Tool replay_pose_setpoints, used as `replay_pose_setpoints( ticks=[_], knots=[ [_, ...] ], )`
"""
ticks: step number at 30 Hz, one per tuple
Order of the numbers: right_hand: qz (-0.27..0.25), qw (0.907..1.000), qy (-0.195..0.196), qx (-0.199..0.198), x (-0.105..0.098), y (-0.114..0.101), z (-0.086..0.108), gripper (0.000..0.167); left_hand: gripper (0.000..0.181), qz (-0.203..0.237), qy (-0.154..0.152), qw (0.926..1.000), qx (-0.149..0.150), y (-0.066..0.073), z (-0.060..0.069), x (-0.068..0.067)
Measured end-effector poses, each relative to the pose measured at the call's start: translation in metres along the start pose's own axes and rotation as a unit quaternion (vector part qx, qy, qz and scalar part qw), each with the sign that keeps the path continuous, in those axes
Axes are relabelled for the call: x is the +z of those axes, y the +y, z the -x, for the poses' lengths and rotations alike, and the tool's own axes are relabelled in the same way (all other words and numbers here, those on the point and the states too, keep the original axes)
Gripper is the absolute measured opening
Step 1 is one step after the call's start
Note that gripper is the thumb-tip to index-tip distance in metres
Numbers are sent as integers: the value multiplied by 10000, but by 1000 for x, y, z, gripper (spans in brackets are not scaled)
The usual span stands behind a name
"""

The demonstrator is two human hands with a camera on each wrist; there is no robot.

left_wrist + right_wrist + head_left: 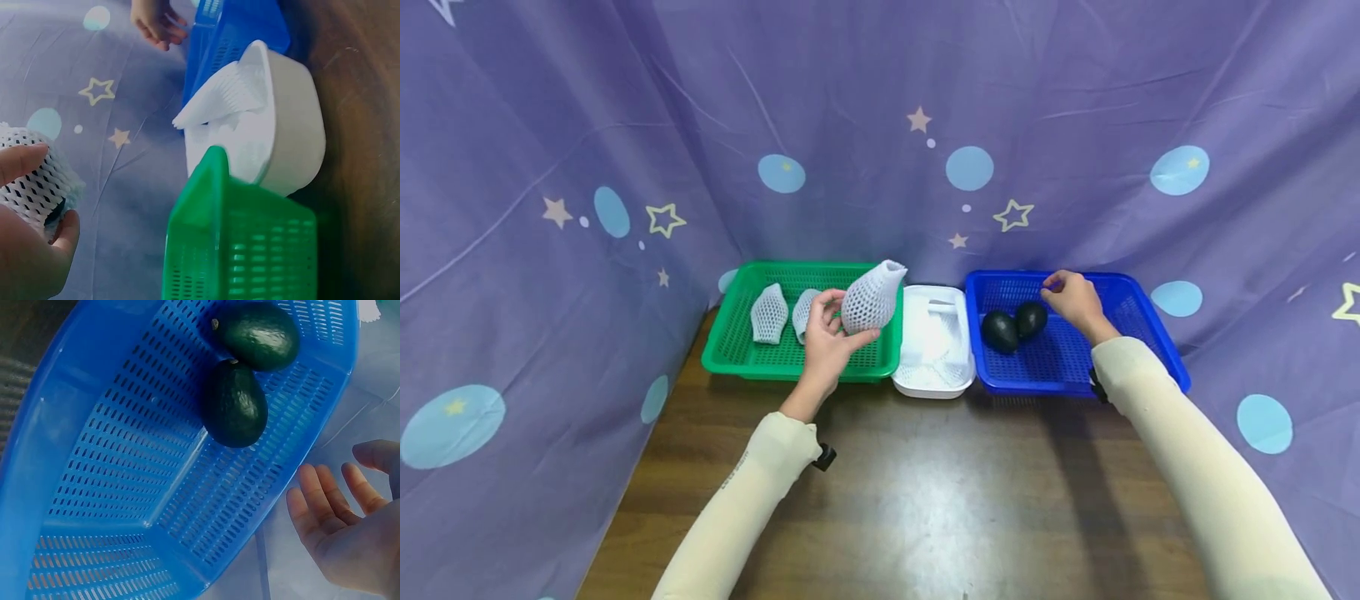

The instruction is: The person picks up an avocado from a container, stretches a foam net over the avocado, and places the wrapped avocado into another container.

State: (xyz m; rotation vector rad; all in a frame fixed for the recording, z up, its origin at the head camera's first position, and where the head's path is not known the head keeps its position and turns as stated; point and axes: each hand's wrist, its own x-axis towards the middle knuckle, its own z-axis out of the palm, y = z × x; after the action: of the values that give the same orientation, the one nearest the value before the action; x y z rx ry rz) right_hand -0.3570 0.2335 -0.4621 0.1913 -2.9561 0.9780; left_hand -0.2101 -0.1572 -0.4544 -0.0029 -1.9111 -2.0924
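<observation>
My left hand (826,346) grips a white foam net sleeve (871,302) above the right end of the green basket (801,372). In the left wrist view, something dark shows through the holes and lower opening of that sleeve (39,187); it looks like an avocado. My right hand (1077,302) hovers over the back of the blue basket (1052,387), holding nothing; its fingers are loosely bent in the right wrist view. Two dark green avocados (234,405) touch each other in the blue basket, left of that hand in the head view.
Two more netted white sleeves (769,315) lie in the green basket, one partly behind my left hand. Between the coloured baskets stands a white basket (933,390) with white foam netting (228,94) inside. A purple patterned curtain (865,125) hangs behind the wooden table (895,500).
</observation>
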Motion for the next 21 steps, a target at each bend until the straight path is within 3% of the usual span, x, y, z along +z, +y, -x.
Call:
replay_pose_setpoints(
  ticks=[7,21],
  knots=[
    [19,10000,-25,29,2,-1,1,31,79,42,119,9998,-172,7,-11,-4],
    [25,10000,-91,-8,4,1,-2,33,70,34,375,9959,-825,15,-29,-4]
  ],
)
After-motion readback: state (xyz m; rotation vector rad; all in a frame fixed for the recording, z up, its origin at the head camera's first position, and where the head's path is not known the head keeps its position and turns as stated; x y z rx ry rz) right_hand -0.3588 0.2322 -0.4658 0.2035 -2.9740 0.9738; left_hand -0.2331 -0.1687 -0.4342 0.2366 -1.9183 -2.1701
